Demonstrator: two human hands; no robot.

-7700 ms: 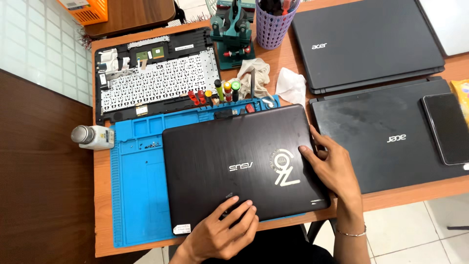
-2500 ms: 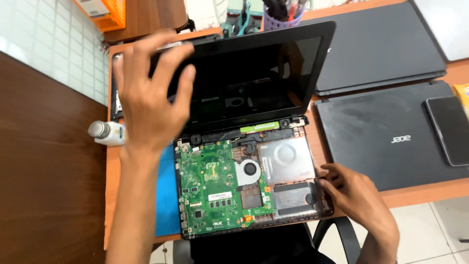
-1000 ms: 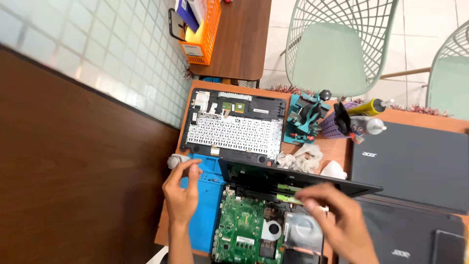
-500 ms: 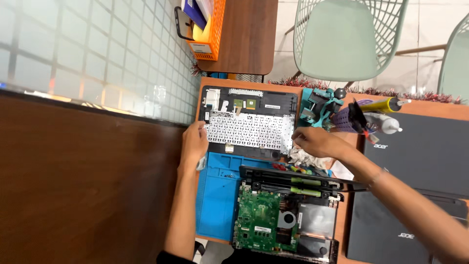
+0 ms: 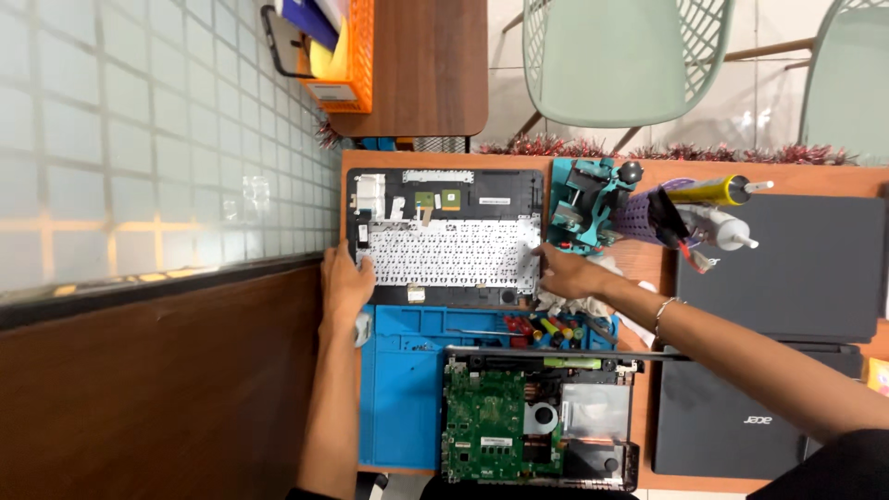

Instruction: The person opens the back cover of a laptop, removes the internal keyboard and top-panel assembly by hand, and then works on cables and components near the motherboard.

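Note:
A laptop top cover with its keyboard underside (image 5: 447, 241) lies upside down at the back of the wooden desk. My left hand (image 5: 345, 282) grips its left edge, and my right hand (image 5: 567, 271) holds its right edge. Nearer to me, an opened laptop base (image 5: 535, 421) shows a green circuit board, a fan and its upright screen seen edge-on. It rests partly on a blue work mat (image 5: 403, 389).
Small screwdrivers (image 5: 546, 326) lie on the mat's back edge. A teal holder (image 5: 585, 204), a purple cup of tools (image 5: 648, 215) and two closed dark laptops (image 5: 782, 268) are at right. A tiled wall is at left; green chairs (image 5: 619, 56) stand beyond the desk.
The closed laptop was opened, baring its circuit board. My head rose and both hands reached away from it to the keyboard cover at the back, now gripping its two sides.

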